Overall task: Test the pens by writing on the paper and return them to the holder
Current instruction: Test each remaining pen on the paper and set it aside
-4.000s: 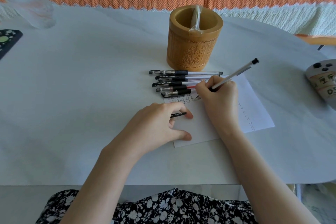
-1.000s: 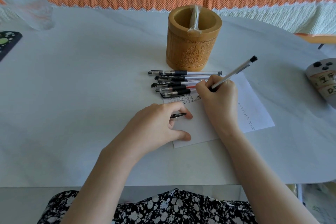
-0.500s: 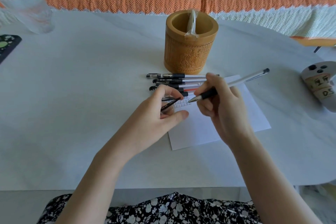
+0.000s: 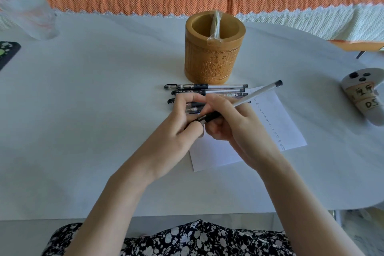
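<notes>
With the left hand (image 4: 178, 124) pinching the cap (image 4: 202, 119) and the right hand (image 4: 235, 125) gripping the pen (image 4: 257, 93), a crooked push could smear ink or scatter the row of pens (image 4: 207, 86) at 12 o'clock.

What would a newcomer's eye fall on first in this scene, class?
Mid-table, the right hand grips a white-barrelled pen while the left hand pinches a black pen cap at its tip. Behind them stands a carved cylindrical bamboo holder, with a row of clear-barrelled pens lying at its foot.
</notes>
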